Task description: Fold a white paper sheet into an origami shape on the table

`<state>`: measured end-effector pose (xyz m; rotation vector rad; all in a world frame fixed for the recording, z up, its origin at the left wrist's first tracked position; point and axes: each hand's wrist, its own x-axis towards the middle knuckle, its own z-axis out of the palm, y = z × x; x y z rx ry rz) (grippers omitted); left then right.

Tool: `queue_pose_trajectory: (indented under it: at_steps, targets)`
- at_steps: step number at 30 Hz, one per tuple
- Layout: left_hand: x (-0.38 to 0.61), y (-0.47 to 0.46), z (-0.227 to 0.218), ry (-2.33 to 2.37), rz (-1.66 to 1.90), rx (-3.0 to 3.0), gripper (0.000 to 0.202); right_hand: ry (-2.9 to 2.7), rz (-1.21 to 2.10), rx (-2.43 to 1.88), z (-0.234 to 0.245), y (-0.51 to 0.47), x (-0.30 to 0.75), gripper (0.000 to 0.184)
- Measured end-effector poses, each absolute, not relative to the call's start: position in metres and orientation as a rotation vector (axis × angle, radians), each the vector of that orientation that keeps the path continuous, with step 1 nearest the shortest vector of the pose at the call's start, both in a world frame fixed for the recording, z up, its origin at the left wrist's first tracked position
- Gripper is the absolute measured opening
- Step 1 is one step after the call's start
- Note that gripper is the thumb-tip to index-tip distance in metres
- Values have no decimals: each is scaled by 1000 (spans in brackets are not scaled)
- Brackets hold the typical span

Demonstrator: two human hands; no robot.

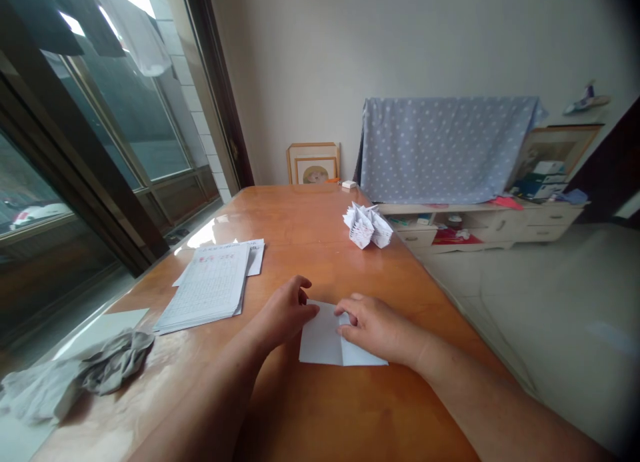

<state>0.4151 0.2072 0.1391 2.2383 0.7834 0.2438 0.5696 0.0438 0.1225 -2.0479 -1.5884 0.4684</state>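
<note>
A white sheet of paper (325, 342) lies flat on the wooden table (310, 409), with a crease down its middle. My left hand (283, 312) rests on its left edge, fingers curled and pinching the top corner. My right hand (377, 329) lies on the right half, fingertips bent and pressing down near the crease. A stack of printed sheets (213, 289) sits to the left of my hands. Folded white paper shapes (367, 226) stand farther back near the table's right edge.
A crumpled grey cloth (107, 362) lies at the near left on the table. A small white block (349, 184) sits at the far end. Sliding windows run along the left. A low cabinet (500, 225) under a dotted blue cloth stands beyond the table, right.
</note>
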Motion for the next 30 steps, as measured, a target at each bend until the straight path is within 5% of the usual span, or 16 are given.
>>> queue_pose_trajectory:
  at_steps: [5, 13, 30]
  targets:
    - [416, 198, 144, 754, 280, 2236, 48, -1609, 425, -2100, 127, 43, 564, 30]
    - [419, 194, 138, 695, 292, 2343, 12, -1623, 431, -2094, 127, 43, 563, 28]
    - [410, 157, 159, 404, 123, 2697, 18, -1526, 441, -2053, 123, 41, 572, 23]
